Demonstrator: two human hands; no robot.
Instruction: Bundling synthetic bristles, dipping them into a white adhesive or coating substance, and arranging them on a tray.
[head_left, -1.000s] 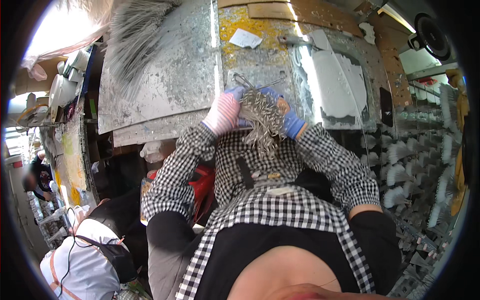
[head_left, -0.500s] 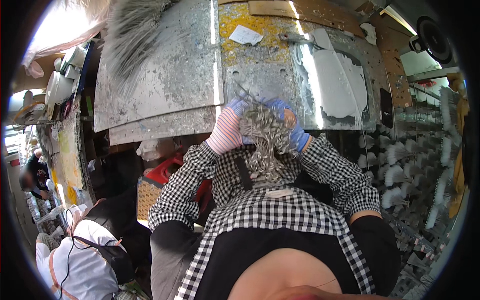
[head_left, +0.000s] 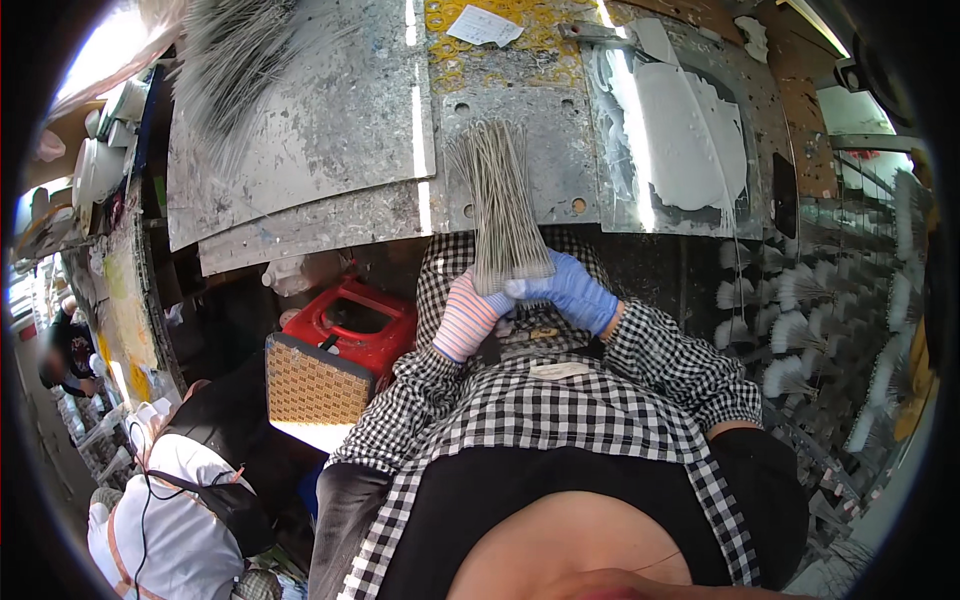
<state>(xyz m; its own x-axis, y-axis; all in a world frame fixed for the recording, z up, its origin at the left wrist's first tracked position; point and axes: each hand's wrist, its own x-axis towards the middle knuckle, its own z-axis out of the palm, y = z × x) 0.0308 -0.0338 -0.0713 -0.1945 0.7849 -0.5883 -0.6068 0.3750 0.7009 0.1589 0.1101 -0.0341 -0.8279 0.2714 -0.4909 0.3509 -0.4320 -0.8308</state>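
Observation:
A bundle of thin grey wire-like strands (head_left: 500, 200) reaches from my hands onto the grey tabletop, its far end fanned out a little. My left hand (head_left: 468, 318), in a striped pink and white glove, is closed on the left side of the near end. Opposite it, my right hand (head_left: 575, 293), in a blue glove, wraps the same end from the right. Both hands are in front of my checked apron (head_left: 560, 410), just off the table's near edge. The gloves partly hide the bundle's near tips.
Another spread of grey strands (head_left: 235, 60) lies far left on a metal sheet (head_left: 310, 140). White paste (head_left: 690, 140) coats a plate at right, near a scraper (head_left: 600, 35). A red stool (head_left: 365, 340) stands left, racks of white tufts (head_left: 795, 370) right. Another person (head_left: 170, 520) is at lower left.
Both hands have come down toward my body. The bundle has turned: its strands hung toward my lap before and now stretch away over the table.

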